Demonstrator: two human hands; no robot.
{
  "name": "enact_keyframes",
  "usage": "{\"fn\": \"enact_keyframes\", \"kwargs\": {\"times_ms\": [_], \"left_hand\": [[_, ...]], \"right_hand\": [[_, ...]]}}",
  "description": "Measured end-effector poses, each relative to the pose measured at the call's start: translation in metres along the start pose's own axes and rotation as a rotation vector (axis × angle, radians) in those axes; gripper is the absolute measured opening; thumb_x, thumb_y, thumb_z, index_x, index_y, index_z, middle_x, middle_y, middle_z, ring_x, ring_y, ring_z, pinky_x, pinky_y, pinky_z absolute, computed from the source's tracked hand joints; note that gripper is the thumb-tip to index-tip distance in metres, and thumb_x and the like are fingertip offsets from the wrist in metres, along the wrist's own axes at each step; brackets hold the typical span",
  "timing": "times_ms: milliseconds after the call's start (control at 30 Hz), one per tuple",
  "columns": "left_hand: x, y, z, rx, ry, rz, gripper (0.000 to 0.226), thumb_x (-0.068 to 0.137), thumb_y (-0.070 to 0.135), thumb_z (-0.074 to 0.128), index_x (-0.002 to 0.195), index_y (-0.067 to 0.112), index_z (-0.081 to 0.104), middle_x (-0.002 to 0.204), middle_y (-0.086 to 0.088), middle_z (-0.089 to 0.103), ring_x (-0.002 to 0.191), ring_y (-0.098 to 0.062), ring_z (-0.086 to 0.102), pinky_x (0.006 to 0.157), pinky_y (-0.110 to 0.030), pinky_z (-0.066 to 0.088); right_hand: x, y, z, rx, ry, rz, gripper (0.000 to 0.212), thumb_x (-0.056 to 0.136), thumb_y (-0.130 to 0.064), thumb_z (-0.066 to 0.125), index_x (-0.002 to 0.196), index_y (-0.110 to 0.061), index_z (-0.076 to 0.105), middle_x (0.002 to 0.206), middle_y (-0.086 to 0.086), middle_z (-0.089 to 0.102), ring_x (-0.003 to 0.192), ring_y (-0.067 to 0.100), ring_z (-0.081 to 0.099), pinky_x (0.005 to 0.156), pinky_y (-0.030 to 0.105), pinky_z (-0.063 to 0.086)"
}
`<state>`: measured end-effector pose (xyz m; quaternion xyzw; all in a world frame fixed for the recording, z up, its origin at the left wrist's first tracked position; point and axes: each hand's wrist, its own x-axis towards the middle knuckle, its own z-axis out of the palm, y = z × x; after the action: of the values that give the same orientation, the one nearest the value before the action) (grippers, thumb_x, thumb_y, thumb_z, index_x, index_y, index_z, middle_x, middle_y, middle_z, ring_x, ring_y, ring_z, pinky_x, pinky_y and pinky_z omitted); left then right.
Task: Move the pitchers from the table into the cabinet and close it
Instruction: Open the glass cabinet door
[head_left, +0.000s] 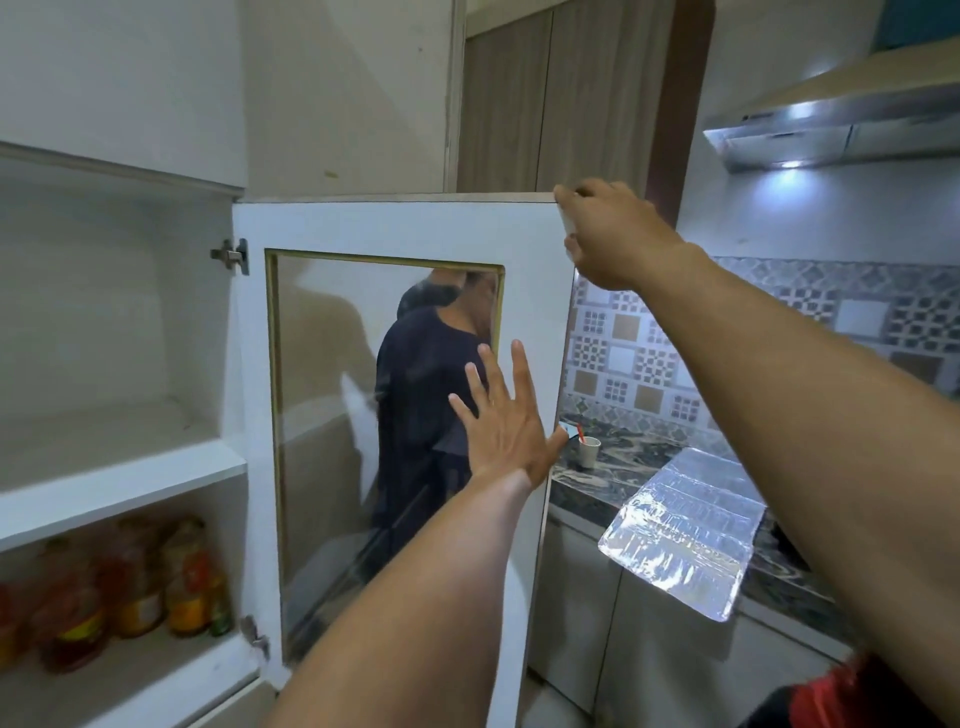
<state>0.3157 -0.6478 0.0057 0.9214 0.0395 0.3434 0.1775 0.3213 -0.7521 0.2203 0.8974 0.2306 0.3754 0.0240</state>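
Observation:
The white cabinet (119, 467) on the left stands open, its upper shelf bare. Its door (524, 234), white-framed with a glass pane and a gold trim, swings out toward me on two hinges. My right hand (610, 234) grips the door's top free corner. My left hand (506, 421) lies flat, fingers spread, against the pane and frame near the free edge. No pitcher is visible anywhere in view. The glass reflects a person in a dark shirt.
Several bottles (119, 582) of amber liquid fill the lower shelf. Right of the door runs a dark marble counter (587, 493) with a cup (589, 452), a foil sheet (685, 530), patterned tiles and a range hood (810, 130) above.

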Motion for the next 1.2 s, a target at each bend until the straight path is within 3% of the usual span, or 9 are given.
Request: {"fn": "enact_keyframes", "kwargs": {"times_ms": [333,467,533,600,767,867,967,1100,1200], "left_hand": [[0.018,0.004,0.016,0.042,-0.019,-0.006,0.113,0.082,0.074,0.048,0.15,0.025,-0.028,0.16,-0.017,-0.026,0.148,-0.044,-0.012,0.115,-0.064,0.006],[0.019,-0.01,0.001,0.057,-0.002,0.047,0.098,0.081,0.083,0.02,0.153,0.03,-0.018,0.164,-0.011,-0.014,0.15,-0.037,-0.006,0.117,-0.06,0.005],[0.021,-0.026,-0.014,0.076,0.03,0.062,0.09,0.086,0.079,0.018,0.154,0.03,-0.016,0.164,-0.01,-0.012,0.151,-0.034,-0.006,0.118,-0.058,0.003],[0.025,-0.048,-0.032,0.123,0.07,0.065,0.083,0.092,0.071,0.02,0.155,0.028,-0.014,0.165,-0.011,-0.009,0.151,-0.033,-0.003,0.118,-0.056,0.003],[0.02,-0.136,-0.108,0.328,0.157,-0.027,0.074,0.097,0.061,0.02,0.155,0.028,-0.012,0.164,-0.01,-0.011,0.151,-0.032,-0.007,0.12,-0.056,0.004],[0.004,-0.185,-0.155,0.451,0.184,-0.098,0.073,0.098,0.058,0.024,0.157,0.027,-0.005,0.165,-0.014,-0.003,0.151,-0.035,0.002,0.119,-0.058,0.008],[-0.024,-0.231,-0.201,0.574,0.202,-0.204,0.072,0.098,0.055,0.027,0.157,0.024,0.0,0.164,-0.016,0.002,0.15,-0.036,0.006,0.118,-0.059,0.011],[-0.082,-0.285,-0.266,0.723,0.233,-0.357,0.071,0.098,0.053,0.029,0.157,0.023,0.002,0.164,-0.018,0.005,0.15,-0.037,0.008,0.118,-0.058,0.013],[-0.128,-0.319,-0.309,0.805,0.239,-0.476,0.07,0.099,0.053,0.028,0.157,0.023,0.002,0.164,-0.017,0.005,0.15,-0.035,0.006,0.119,-0.057,0.011]], "right_hand": [[0.011,0.013,0.011,0.024,-0.039,0.017,0.063,0.097,-0.011,0.054,0.156,-0.011,0.03,0.152,0.015,0.042,0.137,0.039,0.039,0.109,0.055,0.039],[0.013,0.0,0.007,0.012,-0.003,0.032,0.062,0.093,-0.016,0.055,0.152,-0.011,0.036,0.157,0.017,0.035,0.15,0.037,0.021,0.12,0.062,0.019],[0.016,-0.014,0.005,0.017,0.062,-0.011,0.063,0.094,-0.018,0.053,0.154,-0.011,0.033,0.164,0.016,0.024,0.154,0.035,0.01,0.122,0.062,0.01],[0.02,-0.033,0.005,0.041,0.11,-0.067,0.063,0.094,-0.02,0.051,0.154,-0.01,0.033,0.164,0.017,0.022,0.155,0.035,0.008,0.123,0.061,0.01],[0.033,-0.114,0.022,0.217,0.131,-0.19,0.062,0.093,-0.023,0.049,0.152,-0.011,0.034,0.16,0.015,0.03,0.151,0.033,0.018,0.12,0.059,0.017],[0.036,-0.166,0.037,0.319,0.085,-0.241,0.066,0.094,-0.021,0.047,0.156,-0.013,0.028,0.163,0.016,0.025,0.152,0.034,0.017,0.121,0.057,0.017],[0.038,-0.228,0.044,0.438,0.041,-0.322,0.065,0.095,-0.024,0.045,0.157,-0.013,0.026,0.162,0.017,0.025,0.152,0.033,0.016,0.121,0.057,0.015],[0.033,-0.326,0.039,0.569,0.039,-0.468,0.066,0.095,-0.033,0.045,0.156,-0.013,0.028,0.156,0.018,0.033,0.149,0.033,0.024,0.118,0.058,0.023],[0.018,-0.396,0.032,0.69,-0.003,-0.564,0.067,0.097,-0.035,0.046,0.158,-0.015,0.024,0.162,0.018,0.025,0.152,0.032,0.02,0.12,0.057,0.018]]}}
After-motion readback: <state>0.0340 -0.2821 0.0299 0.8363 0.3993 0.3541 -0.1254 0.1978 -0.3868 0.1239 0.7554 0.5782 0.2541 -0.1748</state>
